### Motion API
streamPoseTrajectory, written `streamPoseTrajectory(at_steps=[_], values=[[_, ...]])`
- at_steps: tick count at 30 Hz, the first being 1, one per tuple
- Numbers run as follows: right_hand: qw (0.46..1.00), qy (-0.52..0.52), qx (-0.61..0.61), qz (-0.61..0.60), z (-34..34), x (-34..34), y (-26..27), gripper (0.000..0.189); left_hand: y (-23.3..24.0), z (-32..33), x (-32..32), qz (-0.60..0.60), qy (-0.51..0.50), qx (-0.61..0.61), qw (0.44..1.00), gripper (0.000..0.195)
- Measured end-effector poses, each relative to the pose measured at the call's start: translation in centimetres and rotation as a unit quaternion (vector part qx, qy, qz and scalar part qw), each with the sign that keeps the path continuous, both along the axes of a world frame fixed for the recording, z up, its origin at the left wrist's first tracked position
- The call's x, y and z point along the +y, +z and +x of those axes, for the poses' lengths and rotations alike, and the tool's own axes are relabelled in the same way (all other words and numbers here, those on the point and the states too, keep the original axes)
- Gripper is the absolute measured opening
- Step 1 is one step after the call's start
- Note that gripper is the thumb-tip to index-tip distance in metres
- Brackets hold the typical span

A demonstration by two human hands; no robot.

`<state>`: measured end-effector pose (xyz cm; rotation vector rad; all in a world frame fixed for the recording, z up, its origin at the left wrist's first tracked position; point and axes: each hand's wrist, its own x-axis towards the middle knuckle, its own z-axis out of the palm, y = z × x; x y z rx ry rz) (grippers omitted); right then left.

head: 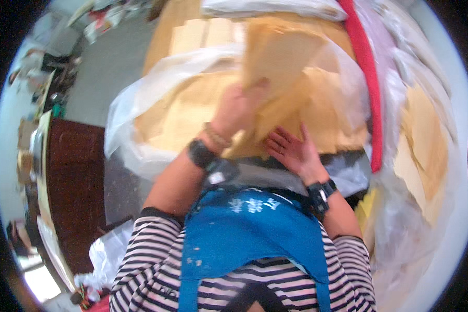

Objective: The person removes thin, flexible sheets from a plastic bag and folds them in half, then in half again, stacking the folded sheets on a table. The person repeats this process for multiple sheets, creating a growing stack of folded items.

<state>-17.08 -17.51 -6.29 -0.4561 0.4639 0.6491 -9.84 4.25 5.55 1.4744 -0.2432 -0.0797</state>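
Observation:
My left hand (238,107), blurred, grips the left edge of a raised tan sheet (284,50), thin like paper or cloth. Its fingers are partly hidden behind the sheet. My right hand (294,152) is near the lower part of that sheet, fingers apart and nothing held; whether it touches the sheet I cannot tell. Beneath both hands, a pile of similar tan sheets (179,113) lies on spread translucent plastic sheeting (121,117). More loose sheets (331,113) with ragged edges lie right of the raised one.
Flat pale stacks (201,33) lie on the wooden table (156,46) farther back. A red strip (368,85) runs along the right side. Beyond it, tan sheets (425,148) rest on plastic. A dark brown wooden cabinet (76,191) stands left, and a person (35,62) is far left.

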Motion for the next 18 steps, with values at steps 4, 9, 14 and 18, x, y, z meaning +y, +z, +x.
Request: streamPoseTrajectory(at_steps=[4,9,14,18], values=[[0.989,0.005,-0.043,0.143,-0.4,1.6,0.6,0.088,1.0,-0.2,-0.1,0.151,-0.022,-0.021,0.988,0.028],[0.988,-0.131,-0.073,0.022,1.1,-0.6,5.4,0.063,1.2,-1.6,0.4,0.344,-0.086,-0.104,0.929,0.051],[0.976,-0.18,-0.094,-0.085,0.8,-6.0,6.9,0.049,-1.0,-5.1,-4.1,0.289,-0.043,-0.316,0.903,0.071],[0.947,-0.187,-0.116,-0.235,2.8,-7.4,7.0,0.035,-1.4,-5.7,-5.5,0.384,-0.071,-0.1,0.915,0.055]])
